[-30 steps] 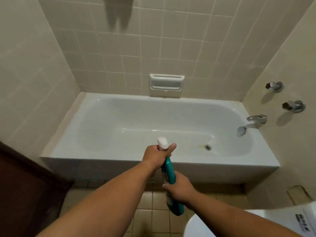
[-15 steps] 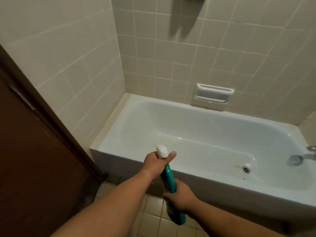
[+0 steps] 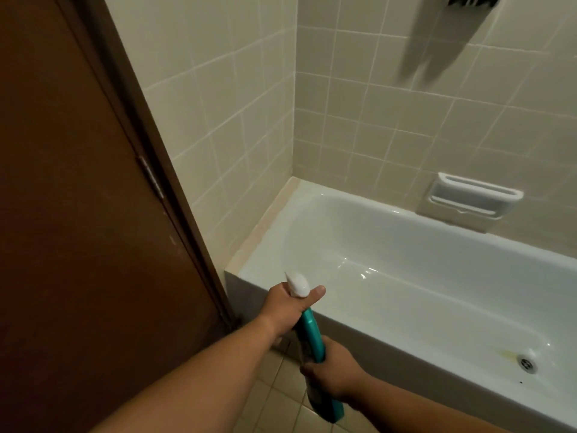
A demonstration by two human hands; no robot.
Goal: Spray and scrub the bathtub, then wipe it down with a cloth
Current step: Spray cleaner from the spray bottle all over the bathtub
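A teal spray bottle (image 3: 310, 334) with a white trigger head is held in both hands in front of the white bathtub (image 3: 390, 335). My left hand (image 3: 288, 309) grips the neck just under the white nozzle, thumb up beside it. My right hand (image 3: 332, 370) grips the bottle's lower body. The nozzle points toward the tub's left end. The tub's drain (image 3: 527, 364) lies at the lower right, with a yellowish stain beside it. No cloth or scrubber is in view.
A brown door (image 3: 78, 214) fills the left side, close to the tub's left corner. Beige tiled walls surround the tub. A white soap dish (image 3: 471, 198) is set in the back wall. Tiled floor (image 3: 278, 398) lies under my arms.
The view has swung left: the door now fills the left, and the taps and toilet have left the frame. Both hands keep the same hold on the bottle.
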